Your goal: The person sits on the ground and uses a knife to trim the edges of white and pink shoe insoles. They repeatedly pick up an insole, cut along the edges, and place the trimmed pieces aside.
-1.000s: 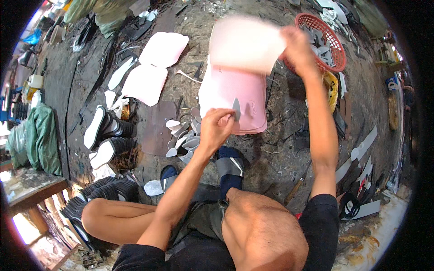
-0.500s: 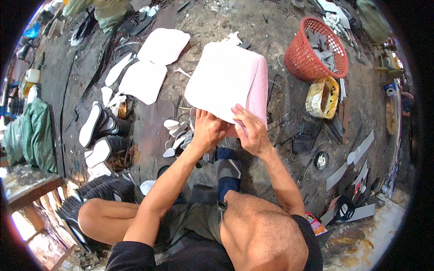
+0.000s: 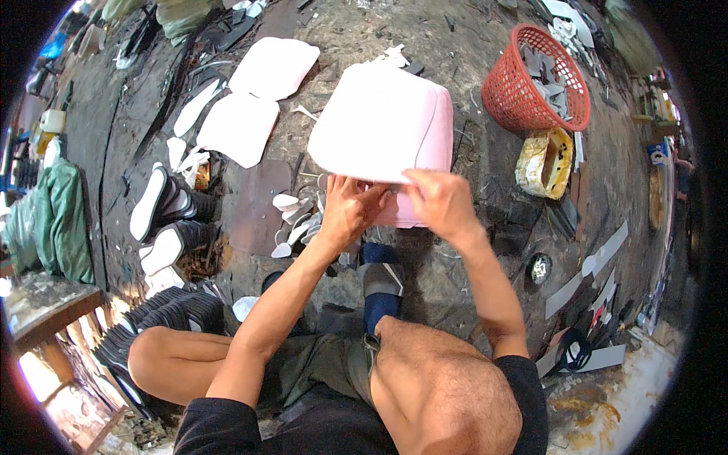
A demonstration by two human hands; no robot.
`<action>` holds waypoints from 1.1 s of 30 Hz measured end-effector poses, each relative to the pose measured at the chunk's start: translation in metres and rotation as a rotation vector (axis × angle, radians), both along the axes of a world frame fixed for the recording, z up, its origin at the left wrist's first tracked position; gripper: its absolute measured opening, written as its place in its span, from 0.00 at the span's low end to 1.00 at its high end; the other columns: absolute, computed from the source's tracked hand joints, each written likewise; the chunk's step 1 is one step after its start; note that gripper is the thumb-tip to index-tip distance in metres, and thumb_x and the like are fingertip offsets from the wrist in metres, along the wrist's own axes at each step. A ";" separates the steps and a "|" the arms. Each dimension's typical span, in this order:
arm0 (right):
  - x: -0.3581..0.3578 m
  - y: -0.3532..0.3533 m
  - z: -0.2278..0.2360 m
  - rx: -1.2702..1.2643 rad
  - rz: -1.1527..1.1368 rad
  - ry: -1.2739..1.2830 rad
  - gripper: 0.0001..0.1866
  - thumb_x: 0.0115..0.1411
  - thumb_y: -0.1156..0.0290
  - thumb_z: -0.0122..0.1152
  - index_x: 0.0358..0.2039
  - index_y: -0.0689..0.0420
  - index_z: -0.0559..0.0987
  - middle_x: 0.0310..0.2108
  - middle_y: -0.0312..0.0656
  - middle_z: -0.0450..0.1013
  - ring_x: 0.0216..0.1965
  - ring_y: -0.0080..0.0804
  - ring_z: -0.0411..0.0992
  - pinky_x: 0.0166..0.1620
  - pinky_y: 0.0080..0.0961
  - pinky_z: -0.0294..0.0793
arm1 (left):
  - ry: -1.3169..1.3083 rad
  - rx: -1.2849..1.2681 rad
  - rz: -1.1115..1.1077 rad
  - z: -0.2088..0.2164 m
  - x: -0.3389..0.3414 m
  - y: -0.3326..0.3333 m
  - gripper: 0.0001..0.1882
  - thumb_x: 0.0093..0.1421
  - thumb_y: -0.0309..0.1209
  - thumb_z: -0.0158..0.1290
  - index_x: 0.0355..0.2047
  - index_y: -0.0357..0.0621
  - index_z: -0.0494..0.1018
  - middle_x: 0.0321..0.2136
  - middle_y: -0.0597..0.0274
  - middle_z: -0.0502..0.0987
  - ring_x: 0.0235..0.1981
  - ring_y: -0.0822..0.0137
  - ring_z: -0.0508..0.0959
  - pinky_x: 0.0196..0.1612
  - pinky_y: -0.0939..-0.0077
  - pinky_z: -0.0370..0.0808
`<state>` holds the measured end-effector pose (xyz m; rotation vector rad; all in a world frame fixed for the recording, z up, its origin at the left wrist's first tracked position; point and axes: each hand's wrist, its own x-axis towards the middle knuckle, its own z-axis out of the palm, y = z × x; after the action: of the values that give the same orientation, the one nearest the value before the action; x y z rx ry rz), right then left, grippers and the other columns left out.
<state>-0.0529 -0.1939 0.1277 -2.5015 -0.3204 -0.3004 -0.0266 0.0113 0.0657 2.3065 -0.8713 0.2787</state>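
Note:
A white sheet, rounded at the corners, lies over pink sheets on the ground in front of me. My left hand is closed at the near edge of the white sheet, its fingertips partly hidden there. At that sheet's near right corner, my right hand has its fingers curled over the edge in a pinch. Below the lifted near edge, a pink layer shows between my hands. Two more white sheets lie to the left, one overlapping the other.
A red basket with grey scraps stands at far right, beside a cut-open yellow container. White-soled shoes and a stack of dark soles sit at left. Small white pieces lie near my left hand; grey strips lie right.
My right hand has turned over and moved slightly right along the near edge, its fingers now curled. The white sheet's near edge is raised, showing more pink beneath. My left hand stays about in place.

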 end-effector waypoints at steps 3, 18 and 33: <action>-0.006 0.011 -0.002 -0.029 -0.023 -0.004 0.09 0.54 0.73 0.63 0.37 0.58 0.81 0.28 0.49 0.79 0.31 0.47 0.79 0.37 0.40 0.78 | -0.065 -0.077 0.023 -0.009 0.000 0.003 0.20 0.51 0.35 0.65 0.47 0.58 0.82 0.37 0.63 0.72 0.41 0.59 0.71 0.44 0.60 0.66; 0.024 -0.001 -0.012 0.038 0.045 0.204 0.08 0.57 0.74 0.60 0.37 0.62 0.80 0.36 0.53 0.74 0.41 0.53 0.74 0.45 0.43 0.74 | -0.014 -0.028 0.223 -0.002 -0.045 -0.016 0.15 0.52 0.36 0.64 0.43 0.58 0.82 0.36 0.65 0.72 0.41 0.59 0.70 0.45 0.57 0.65; -0.028 0.031 0.006 -0.375 0.065 0.064 0.30 0.48 0.52 0.72 0.54 0.38 0.80 0.42 0.43 0.71 0.47 0.39 0.68 0.54 0.37 0.63 | 0.815 -1.109 0.881 -0.013 -0.011 -0.010 0.17 0.57 0.26 0.64 0.44 0.35 0.71 0.38 0.62 0.77 0.38 0.72 0.76 0.43 0.74 0.74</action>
<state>-0.0808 -0.1630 0.1335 -2.8536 -0.4670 -0.1425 -0.0380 0.0010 0.0530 1.3410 0.6346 0.0983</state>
